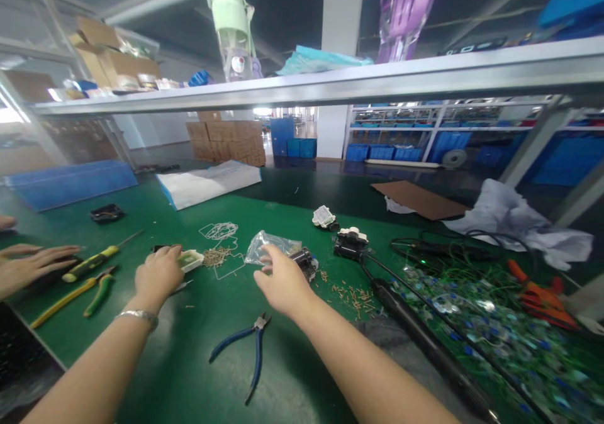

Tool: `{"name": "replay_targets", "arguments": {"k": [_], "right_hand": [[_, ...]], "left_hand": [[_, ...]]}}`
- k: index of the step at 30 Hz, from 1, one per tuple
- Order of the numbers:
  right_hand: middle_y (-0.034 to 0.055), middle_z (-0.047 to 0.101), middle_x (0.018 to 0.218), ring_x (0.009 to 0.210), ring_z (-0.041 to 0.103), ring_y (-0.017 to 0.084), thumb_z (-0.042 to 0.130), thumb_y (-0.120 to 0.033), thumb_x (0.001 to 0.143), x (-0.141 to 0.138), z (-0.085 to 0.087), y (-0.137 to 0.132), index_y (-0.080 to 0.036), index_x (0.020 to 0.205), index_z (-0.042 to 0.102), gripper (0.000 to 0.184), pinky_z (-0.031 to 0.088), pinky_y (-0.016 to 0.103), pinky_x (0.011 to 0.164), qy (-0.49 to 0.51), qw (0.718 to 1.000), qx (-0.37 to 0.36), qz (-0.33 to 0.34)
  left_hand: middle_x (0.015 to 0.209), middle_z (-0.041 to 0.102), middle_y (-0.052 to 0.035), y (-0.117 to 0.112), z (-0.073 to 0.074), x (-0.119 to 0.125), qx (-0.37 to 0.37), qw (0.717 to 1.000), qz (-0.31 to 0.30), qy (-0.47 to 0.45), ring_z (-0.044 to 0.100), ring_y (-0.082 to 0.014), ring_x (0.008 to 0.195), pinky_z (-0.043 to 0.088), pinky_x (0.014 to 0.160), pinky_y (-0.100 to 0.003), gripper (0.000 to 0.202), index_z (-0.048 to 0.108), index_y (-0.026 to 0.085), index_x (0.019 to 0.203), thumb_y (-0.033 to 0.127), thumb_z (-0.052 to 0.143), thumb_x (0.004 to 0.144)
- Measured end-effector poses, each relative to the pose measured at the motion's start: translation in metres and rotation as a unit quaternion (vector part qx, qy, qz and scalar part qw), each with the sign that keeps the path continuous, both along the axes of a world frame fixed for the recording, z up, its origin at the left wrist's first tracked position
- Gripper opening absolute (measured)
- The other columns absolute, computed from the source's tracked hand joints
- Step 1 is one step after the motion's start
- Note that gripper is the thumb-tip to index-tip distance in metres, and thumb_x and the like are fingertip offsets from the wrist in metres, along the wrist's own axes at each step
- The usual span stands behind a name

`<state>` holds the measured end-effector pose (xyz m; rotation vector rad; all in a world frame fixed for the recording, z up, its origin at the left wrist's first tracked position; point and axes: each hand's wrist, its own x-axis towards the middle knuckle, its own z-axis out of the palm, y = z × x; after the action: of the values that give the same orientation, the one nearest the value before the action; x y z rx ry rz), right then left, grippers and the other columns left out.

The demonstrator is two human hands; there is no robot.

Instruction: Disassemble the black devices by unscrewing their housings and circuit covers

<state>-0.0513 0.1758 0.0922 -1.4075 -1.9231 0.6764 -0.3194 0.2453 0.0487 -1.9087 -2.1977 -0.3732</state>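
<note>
My left hand (158, 276) is closed over one end of a small white plastic housing (190, 261) with something green inside. A thin pointed metal piece (183, 287) juts out near that hand. My right hand (287, 279) has thumb and forefinger apart, beside a clear plastic bag (257, 246) and a black cylindrical part (304, 260); its other fingers are partly hidden. Between my hands lie a heap of small brass-coloured screws (216, 257) and a thin white cord (221, 230). Blue-handled cutters (258, 333) rest open in front.
More screws (353, 298) are scattered right, near two white-and-black parts (350, 243) and a black powered screwdriver (415, 323). Clear and blue scraps (491, 323) cover the right side. At left are yellow-green pliers (97, 282), a screwdriver (92, 263) and another person's hand (35, 267). A shelf (302, 87) spans overhead.
</note>
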Motion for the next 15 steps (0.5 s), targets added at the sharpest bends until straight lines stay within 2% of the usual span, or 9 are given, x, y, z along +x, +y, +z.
{"name": "replay_targets", "arguments": {"k": [3,6,7,10,12,15], "right_hand": [[0.0049,0.056,0.108,0.096,0.053,0.016,0.049,-0.016,0.077,0.029,0.007,-0.031,-0.017,0.113,0.048,0.037,0.041,0.025,0.085,-0.005,1.0,0.024,-0.015],[0.0083,0.054,0.104,0.098,0.051,0.02,0.044,-0.011,0.078,0.078,0.002,-0.061,-0.015,0.105,0.053,0.029,0.039,0.033,0.089,-0.046,0.996,0.027,-0.073],[0.0089,0.054,0.102,0.096,0.051,0.021,0.041,-0.012,0.079,0.096,-0.003,-0.069,-0.014,0.104,0.053,0.028,0.04,0.034,0.087,-0.088,0.99,0.026,-0.105],[0.0115,0.052,0.105,0.099,0.05,0.023,0.038,-0.014,0.08,0.148,-0.022,-0.086,-0.011,0.104,0.053,0.028,0.039,0.037,0.089,-0.192,0.962,0.022,-0.195],[0.0122,0.052,0.106,0.099,0.05,0.023,0.038,-0.016,0.08,0.175,-0.035,-0.095,-0.01,0.104,0.053,0.029,0.04,0.037,0.09,-0.223,0.949,0.012,-0.222],[0.011,0.053,0.104,0.097,0.052,0.022,0.038,-0.02,0.079,0.2,-0.049,-0.108,-0.012,0.102,0.054,0.029,0.042,0.037,0.089,-0.23,0.946,0.012,-0.227]], "left_hand": [[0.117,0.049,-0.0216,0.006,0.01,0.029,0.021,0.999,-0.02,-0.018,0.045,-0.039,0.104,0.039,0.08,-0.049,0.041,0.052,0.008,0.112,0.019,0.039,0.074],[0.119,0.048,-0.0198,0.011,0.018,0.073,0.03,0.995,-0.079,-0.049,0.042,-0.0324,0.112,0.033,0.093,-0.041,0.044,0.05,0.006,0.114,0.028,0.042,0.077],[0.119,0.049,-0.0183,0.011,0.019,0.091,0.024,0.992,-0.106,-0.062,0.043,-0.0297,0.112,0.033,0.095,-0.037,0.046,0.049,0.007,0.115,0.032,0.043,0.078],[0.114,0.056,-0.0111,0.007,0.02,0.146,-0.029,0.975,-0.198,-0.099,0.052,-0.022,0.104,0.038,0.089,-0.027,0.047,0.051,0.013,0.114,0.042,0.045,0.078],[0.111,0.059,-0.0085,0.004,0.015,0.179,-0.071,0.962,-0.239,-0.113,0.055,-0.0209,0.099,0.04,0.085,-0.025,0.045,0.055,0.018,0.11,0.043,0.052,0.073],[0.095,0.065,-0.0119,0.003,0.006,0.212,-0.123,0.957,-0.23,-0.127,0.059,-0.0257,0.089,0.043,0.078,-0.03,0.035,0.062,0.015,0.092,0.038,0.062,0.065]]}}
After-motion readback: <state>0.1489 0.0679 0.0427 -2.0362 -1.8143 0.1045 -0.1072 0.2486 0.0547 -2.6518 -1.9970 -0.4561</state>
